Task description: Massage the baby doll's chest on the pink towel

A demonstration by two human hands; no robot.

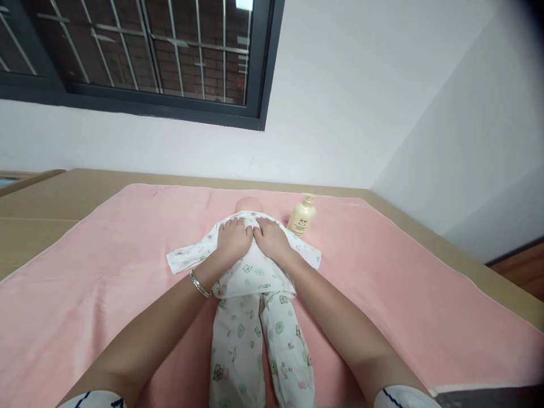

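Observation:
A baby doll (250,204) in a white shirt (250,277) and white trousers (238,340), both printed with small animal figures, lies stretched out with its head away from me. Only the smooth, pinkish top of its head shows above the collar. My left hand (233,238), with a silver bangle at the wrist, rests flat on the left of the upper shirt. Beside it, thumbs close together, my right hand (272,239) lies flat on the right of the shirt. Both hands have their fingers stretched out and hold nothing. The doll's feet are out of view.
A pale yellow pump bottle (302,216) stands right of the doll's head. Under everything a pink cloth (127,272) covers much of a tan surface (46,198). A white wall (323,113) rises behind, with a dark-framed barred window (170,51) at upper left.

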